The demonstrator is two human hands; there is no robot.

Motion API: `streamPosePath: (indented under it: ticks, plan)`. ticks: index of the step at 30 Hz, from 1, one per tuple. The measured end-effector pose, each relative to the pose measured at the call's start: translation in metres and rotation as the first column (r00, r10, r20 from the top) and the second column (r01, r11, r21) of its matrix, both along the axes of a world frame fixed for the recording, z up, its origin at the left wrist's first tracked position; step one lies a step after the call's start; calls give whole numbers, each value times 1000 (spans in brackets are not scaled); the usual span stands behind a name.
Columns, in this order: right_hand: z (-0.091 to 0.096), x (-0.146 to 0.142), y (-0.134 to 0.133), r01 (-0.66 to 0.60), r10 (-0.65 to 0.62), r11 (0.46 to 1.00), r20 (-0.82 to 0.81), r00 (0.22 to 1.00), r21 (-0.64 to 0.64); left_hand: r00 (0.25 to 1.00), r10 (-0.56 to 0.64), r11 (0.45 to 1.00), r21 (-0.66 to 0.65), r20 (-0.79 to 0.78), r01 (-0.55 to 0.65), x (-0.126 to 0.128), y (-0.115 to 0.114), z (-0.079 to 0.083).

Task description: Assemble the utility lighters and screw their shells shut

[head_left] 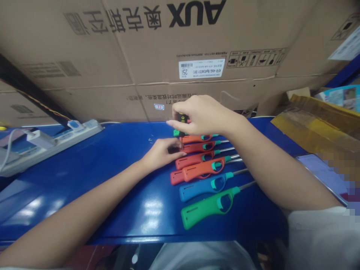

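Several long-nosed lighters lie side by side on the blue table: orange ones at the back, a blue one and a green one nearest me. My right hand is closed round a small black screwdriver, held upright with its tip down on the end of an orange lighter. My left hand presses on the butt ends of the rear orange lighters, fingers curled over them. A green lighter end peeks out under my right hand.
A white power strip with plugs lies at the left. Big cardboard boxes wall off the back. Yellow-brown packaging and a flat clear sheet sit at the right.
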State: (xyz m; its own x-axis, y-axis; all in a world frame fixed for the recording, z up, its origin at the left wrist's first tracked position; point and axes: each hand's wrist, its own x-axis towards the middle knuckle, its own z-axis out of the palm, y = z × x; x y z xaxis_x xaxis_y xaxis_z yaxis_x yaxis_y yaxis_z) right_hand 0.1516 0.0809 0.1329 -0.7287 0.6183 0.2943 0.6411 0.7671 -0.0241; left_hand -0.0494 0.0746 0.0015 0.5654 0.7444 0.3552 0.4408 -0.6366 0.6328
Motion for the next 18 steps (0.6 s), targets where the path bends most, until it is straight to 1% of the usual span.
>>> streamPosePath:
  ticks: [2, 6, 12, 14, 16, 18]
  plan:
    - [-1, 0, 0, -5, 5, 1000, 5, 1000, 10, 1000, 1, 1000, 4, -3, -1, 0, 0, 0]
    - [-1, -1, -1, -22, 22, 998, 4, 1000, -54, 1000, -3, 1000, 4, -9, 3, 0, 1, 0]
    - [-1, 1, 1, -41, 40, 998, -37, 999, -49, 1000, 0, 1000, 3, -2, 0, 0, 1, -1]
    - [-1, 2, 2, -34, 33, 999, -38, 999, -22, 1000, 1, 1000, 5, 0, -1, 0, 1, -1]
    - [-1, 2, 2, -53, 53, 999, -36, 998, -3, 1000, 0, 1000, 9, 3, 0, 0, 1, -2]
    - [-1, 2, 1, -65, 64, 998, -39, 997, -12, 1000, -7, 1000, 2, 8, 7, 0, 1, -2]
